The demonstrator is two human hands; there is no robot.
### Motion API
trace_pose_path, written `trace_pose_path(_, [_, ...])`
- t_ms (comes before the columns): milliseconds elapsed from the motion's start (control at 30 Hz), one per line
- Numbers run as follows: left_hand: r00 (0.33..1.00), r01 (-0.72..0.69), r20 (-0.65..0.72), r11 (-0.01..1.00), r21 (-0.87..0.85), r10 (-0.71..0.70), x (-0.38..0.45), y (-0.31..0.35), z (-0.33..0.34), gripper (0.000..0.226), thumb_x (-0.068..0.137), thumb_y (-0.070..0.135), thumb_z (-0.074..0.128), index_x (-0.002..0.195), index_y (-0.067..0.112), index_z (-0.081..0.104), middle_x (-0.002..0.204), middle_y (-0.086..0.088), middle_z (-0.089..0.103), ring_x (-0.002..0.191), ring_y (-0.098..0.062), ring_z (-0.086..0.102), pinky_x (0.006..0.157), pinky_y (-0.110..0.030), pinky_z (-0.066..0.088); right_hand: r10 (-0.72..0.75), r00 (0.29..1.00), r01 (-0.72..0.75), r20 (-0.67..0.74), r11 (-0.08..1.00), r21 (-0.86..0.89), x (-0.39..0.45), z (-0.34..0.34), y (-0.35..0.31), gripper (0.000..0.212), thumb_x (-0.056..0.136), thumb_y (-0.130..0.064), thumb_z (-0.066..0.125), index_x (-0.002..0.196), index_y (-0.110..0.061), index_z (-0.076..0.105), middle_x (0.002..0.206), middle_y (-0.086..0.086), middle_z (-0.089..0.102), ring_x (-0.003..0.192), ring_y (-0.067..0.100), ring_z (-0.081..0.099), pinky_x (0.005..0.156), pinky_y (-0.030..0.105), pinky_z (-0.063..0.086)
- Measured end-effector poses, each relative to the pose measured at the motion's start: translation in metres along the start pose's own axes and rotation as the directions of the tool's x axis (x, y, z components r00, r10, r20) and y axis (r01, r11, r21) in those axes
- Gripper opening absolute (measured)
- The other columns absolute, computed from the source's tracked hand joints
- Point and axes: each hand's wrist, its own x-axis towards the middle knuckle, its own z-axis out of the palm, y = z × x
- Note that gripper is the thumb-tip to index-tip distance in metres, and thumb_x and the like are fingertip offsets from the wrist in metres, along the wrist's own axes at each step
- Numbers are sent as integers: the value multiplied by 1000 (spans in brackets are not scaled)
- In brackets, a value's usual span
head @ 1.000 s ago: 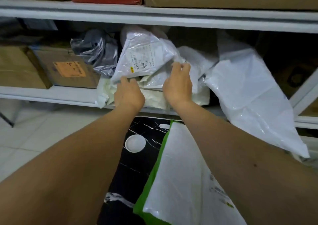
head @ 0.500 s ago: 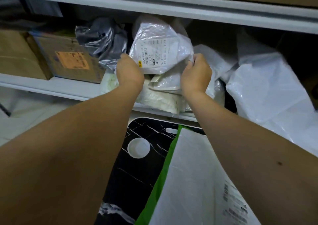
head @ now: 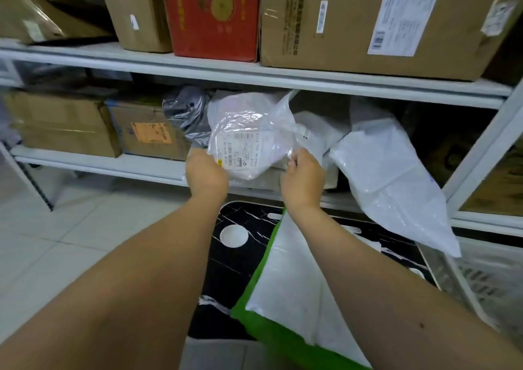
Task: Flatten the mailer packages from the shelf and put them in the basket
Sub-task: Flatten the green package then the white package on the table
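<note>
Both hands are up at the lower shelf (head: 99,163), holding one crumpled clear mailer (head: 249,134) just in front of its front edge. The left hand (head: 206,171) grips the mailer's lower left corner, beside the printed label; the right hand (head: 302,174) pinches its lower right edge between curled fingers. The bag is puffed and wrinkled, not yet flattened, and appears to be clear of the pile behind it.

More mailers remain on that shelf: a grey one (head: 186,109) behind the left of the held bag, and a large white one (head: 390,177) hanging over the shelf's front edge to the right. Below the arms a flattened white mailer with green backing (head: 285,279) lies across a black marbled panel (head: 240,256). A white slatted basket (head: 486,282) stands at the lower right, under the hanging bag.

Risks, as I judge them: the film looks slick, so a light pinch could let it slip. Trapped air may resist pressing and could split a seam. The overhanging white mailer sits near the right hand and could be dragged off the shelf by a careless pull.
</note>
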Motion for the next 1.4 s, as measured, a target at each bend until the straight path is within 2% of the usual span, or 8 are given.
trace_pose_path(267, [992, -6, 128, 1000, 17, 4, -93, -27, -24, 25, 92, -4, 46, 116, -6, 50, 118, -23, 58, 107, -36, 57, 77, -34, 42, 118, 993, -118, 0, 993, 16, -96, -60, 19, 20, 93, 3, 43, 78, -12, 46, 80, 1, 51, 72, 15, 44, 52, 16, 28])
trace_pose_path(400, [984, -28, 179, 999, 22, 24, -131, -39, -28, 16, 90, -6, 47, 105, -6, 50, 113, -24, 57, 101, -38, 56, 73, -35, 39, 174, 985, -174, -1, 985, 4, -130, -77, 40, 18, 90, 4, 44, 83, -10, 54, 89, 6, 62, 80, 22, 54, 63, 29, 35])
trace_pose_path(567, [971, -94, 222, 995, 37, 83, -167, -50, -32, 11, 87, -7, 45, 88, 4, 45, 104, -24, 57, 89, -36, 56, 68, -34, 35, 259, 966, -257, 8, 961, -103, -164, -95, 61, 13, 93, -1, 45, 92, -8, 56, 89, 8, 57, 76, 20, 44, 62, 29, 25])
trace_pose_path(767, [935, -149, 334, 986, 70, 117, -194, -66, -22, 18, 83, -9, 45, 100, -3, 51, 107, -23, 56, 92, -38, 57, 74, -37, 43, 360, 933, -357, -10, 919, -168, -197, -104, 87, 13, 95, -5, 45, 95, -3, 58, 94, 14, 61, 87, 33, 56, 65, 32, 29])
trace_pose_path(1067, [944, -198, 325, 889, 412, 59, -221, -65, -21, 42, 91, 35, 38, 113, 4, 56, 115, -17, 58, 106, -36, 51, 83, -39, 40, 525, 848, -499, -66, 751, -432, -231, -119, 105, 22, 89, -27, 51, 105, -14, 60, 107, 10, 64, 102, 32, 57, 81, 37, 42])
trace_pose_path(1167, [933, -353, 257, 789, 503, 253, -221, -70, -13, 54, 87, 43, 24, 115, 11, 58, 115, -13, 56, 104, -33, 49, 83, -43, 37, 356, 903, -423, -239, 828, -368, -228, -111, 102, 38, 77, -25, 57, 112, -10, 62, 116, 14, 62, 111, 35, 53, 92, 47, 38])
trace_pose_path(1233, [878, -479, 282, 715, 509, 387, -218, -72, -2, 56, 90, 42, 25, 131, 17, 53, 137, -13, 48, 126, -34, 41, 99, -52, 28, 182, 955, -263, -234, 885, -383, -215, -102, 93, 47, 80, -31, 44, 120, -12, 60, 129, 12, 58, 122, 33, 49, 100, 52, 34])
trace_pose_path(1400, [698, -712, 400, 513, 480, 594, -202, -54, 21, 58, 96, 39, 18, 144, 17, 41, 156, -8, 27, 146, -28, 18, 114, -53, 5, 113, 974, -8, 197, 885, -465, -165, -76, 73, 63, 96, -48, 6, 152, -28, 26, 162, -1, 13, 150, 21, 2, 118, 53, 3])
